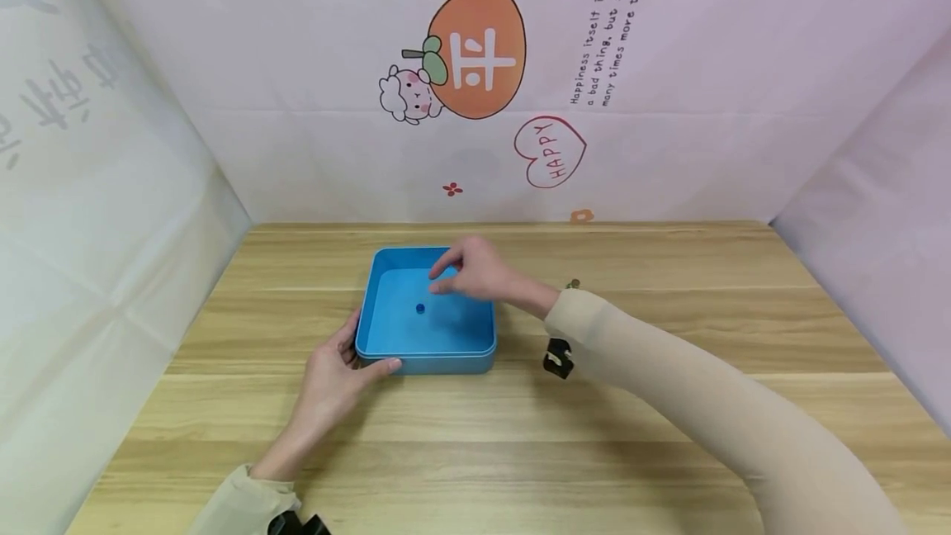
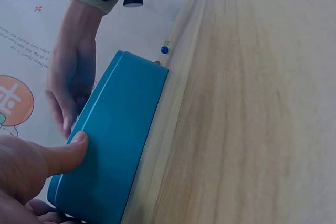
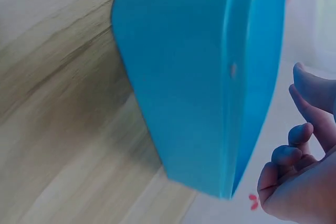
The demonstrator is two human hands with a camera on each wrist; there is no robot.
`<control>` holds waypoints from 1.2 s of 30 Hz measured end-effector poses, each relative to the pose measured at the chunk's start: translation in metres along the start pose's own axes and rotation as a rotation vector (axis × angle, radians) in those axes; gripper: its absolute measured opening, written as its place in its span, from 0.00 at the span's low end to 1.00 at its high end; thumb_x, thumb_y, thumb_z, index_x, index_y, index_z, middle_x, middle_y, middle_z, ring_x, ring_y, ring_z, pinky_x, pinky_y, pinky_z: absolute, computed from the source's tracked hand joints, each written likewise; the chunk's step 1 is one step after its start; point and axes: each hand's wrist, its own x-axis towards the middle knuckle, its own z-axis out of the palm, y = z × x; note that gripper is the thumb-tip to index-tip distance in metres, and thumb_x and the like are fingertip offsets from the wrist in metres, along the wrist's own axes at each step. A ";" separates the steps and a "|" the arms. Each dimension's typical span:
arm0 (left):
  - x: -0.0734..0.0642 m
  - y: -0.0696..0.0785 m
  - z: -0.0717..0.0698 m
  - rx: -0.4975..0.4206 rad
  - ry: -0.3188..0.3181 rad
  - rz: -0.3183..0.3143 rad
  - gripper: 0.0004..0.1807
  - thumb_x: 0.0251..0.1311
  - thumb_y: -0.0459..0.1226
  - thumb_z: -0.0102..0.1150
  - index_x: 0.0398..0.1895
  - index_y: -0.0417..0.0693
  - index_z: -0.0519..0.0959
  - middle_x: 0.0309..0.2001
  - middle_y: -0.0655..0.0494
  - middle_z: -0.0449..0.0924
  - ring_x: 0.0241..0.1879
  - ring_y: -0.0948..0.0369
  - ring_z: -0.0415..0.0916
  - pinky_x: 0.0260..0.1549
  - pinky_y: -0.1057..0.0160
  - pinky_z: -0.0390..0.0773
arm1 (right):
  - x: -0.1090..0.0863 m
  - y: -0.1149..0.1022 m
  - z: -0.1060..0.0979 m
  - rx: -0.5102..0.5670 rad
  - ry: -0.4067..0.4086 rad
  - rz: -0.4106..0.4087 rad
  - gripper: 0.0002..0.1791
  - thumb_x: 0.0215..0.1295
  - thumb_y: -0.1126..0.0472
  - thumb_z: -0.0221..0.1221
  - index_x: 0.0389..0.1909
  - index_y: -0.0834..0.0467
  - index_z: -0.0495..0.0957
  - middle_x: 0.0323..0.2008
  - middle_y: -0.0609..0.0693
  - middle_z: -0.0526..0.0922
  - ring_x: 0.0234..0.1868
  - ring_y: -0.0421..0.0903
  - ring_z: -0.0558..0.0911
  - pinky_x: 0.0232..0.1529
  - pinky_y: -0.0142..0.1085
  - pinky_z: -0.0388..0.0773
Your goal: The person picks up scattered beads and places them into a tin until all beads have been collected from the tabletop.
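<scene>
A shallow blue box (image 1: 423,364) with an open top sits on the wooden table. In it lies one small dark blue bead-like piece (image 1: 420,308). My left hand (image 1: 334,378) grips the box's near left corner, thumb along the front wall and fingers at the left side; the left wrist view shows the thumb (image 2: 65,156) pressed on the wall. Over the box's right part hovers my right hand (image 1: 475,269), thumb and index finger apart with nothing seen between them. In the right wrist view its other fingers (image 3: 289,156) are loosely curled.
Small bead-like pieces (image 2: 165,49), blue and greenish, lie on the table beyond the box; in the head view they are mostly hidden by my right sleeve (image 1: 669,370). A printed white cloth (image 1: 334,163) stands behind the table (image 1: 475,452) and along both sides.
</scene>
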 end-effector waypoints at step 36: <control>0.002 0.000 0.000 -0.014 0.000 0.009 0.56 0.60 0.35 0.79 0.83 0.35 0.52 0.80 0.37 0.55 0.76 0.46 0.61 0.69 0.54 0.69 | -0.140 0.145 -0.072 0.096 0.236 0.301 0.13 0.67 0.62 0.72 0.49 0.64 0.90 0.40 0.55 0.88 0.35 0.47 0.75 0.32 0.31 0.73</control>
